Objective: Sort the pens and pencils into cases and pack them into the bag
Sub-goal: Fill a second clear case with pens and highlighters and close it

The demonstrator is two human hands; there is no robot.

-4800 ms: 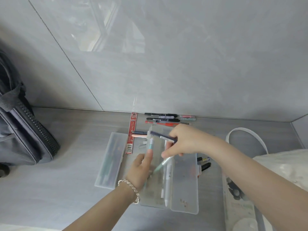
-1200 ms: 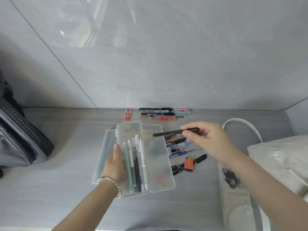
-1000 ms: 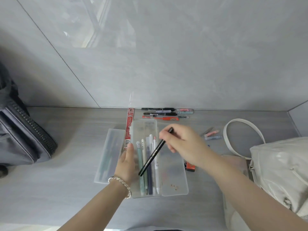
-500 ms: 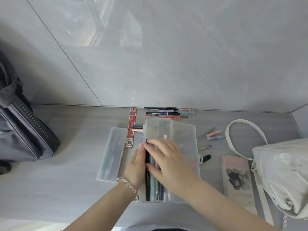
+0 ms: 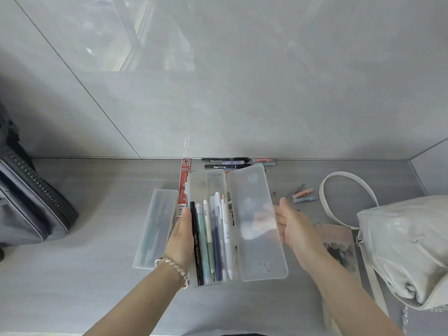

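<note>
Frosted plastic, the case (image 5: 201, 183) is held open above the counter (image 5: 101, 214), between the two hands. The left hand (image 5: 181, 236) grips its left edge, thumb on the rim and fingers hidden beneath. Just right of that thumb, five pens (image 5: 213, 238) lie side by side in the tray, a black one nearest the hand. The lid (image 5: 253, 187) lies flat to the right; the right hand (image 5: 297, 230) is spread, thumb up at the lid's edge and fingers blurred behind it, though contact is unclear. A shut second case (image 5: 156, 226) lies left of the left hand, with a red ruler (image 5: 184, 187) beyond its thumb. Loose pens (image 5: 303, 194) lie beyond the right hand, and more sit by the wall. A white bag (image 5: 407, 248) is right of it, and a grey backpack (image 5: 31, 207) is far left.
</note>
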